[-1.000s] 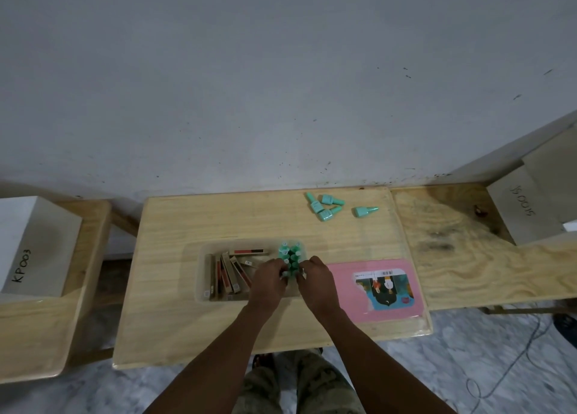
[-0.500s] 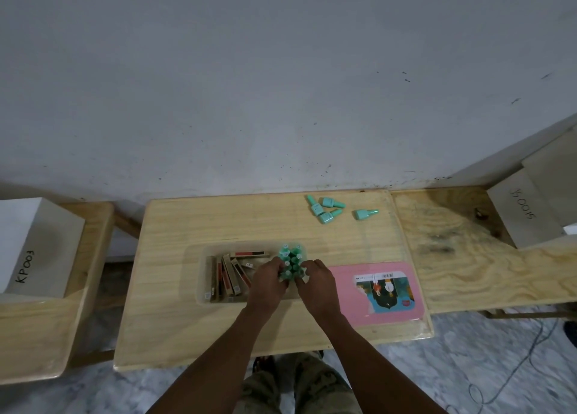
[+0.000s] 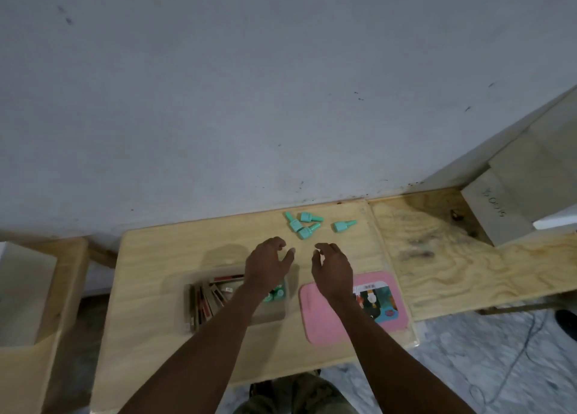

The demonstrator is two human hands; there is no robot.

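Most of the view is a bare grey wall [image 3: 281,85] with small dark specks. Below it stands a pale wooden table [image 3: 156,288], its far edge against the wall. A plywood bench [image 3: 452,273] adjoins the table on the right and carries a grey box [image 3: 493,213] with handwriting on its face. At the left edge sits a white box [image 3: 22,291] on another wooden bench.

On the table's near right part lies a pink card [image 3: 324,316] with a coloured picture on its right half. Just beside it to the left is a clear plastic tray [image 3: 268,313]. The tray holds slim brown boxes [image 3: 203,301] on its left side and a cluster of upright teal bottles [image 3: 276,293] at its right end, partly hidden by the left wrist.

Both forearms reach forward over the table. The left hand [image 3: 268,263] hovers over the tray's far edge, and the right hand [image 3: 332,265] hovers past the pink card's far edge. Each has its fingers loosely curled and grips nothing; the two are apart, palms turned towards each other.

Four loose bottles [image 3: 295,225] of the same teal lie on their sides near the table's far edge, just beyond the fingertips. Three of them bunch together, and the fourth rests a little to their right.
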